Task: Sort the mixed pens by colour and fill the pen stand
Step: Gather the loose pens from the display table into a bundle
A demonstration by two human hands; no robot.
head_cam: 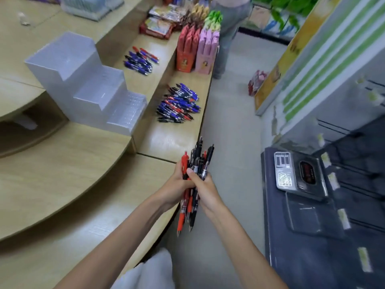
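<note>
Both hands hold one bundle of red and black pens [194,161] upright over the counter's front edge. My left hand [177,184] grips the bundle from the left, and my right hand [203,187] grips it from the right with the thumb across the barrels. A clear stepped pen stand [83,82] stands on the upper shelf to the left, with no pens visible in it. A mixed heap of blue, red and black pens [179,103] lies on the lower counter. A smaller pile of mostly blue pens [140,59] lies farther back.
Red and pink packet displays [196,51] stand at the counter's far end, with a person [229,28] standing behind them in the aisle. A dark cabinet with a scale [291,174] is on the right. The wooden counter [62,184] curves in tiers on the left.
</note>
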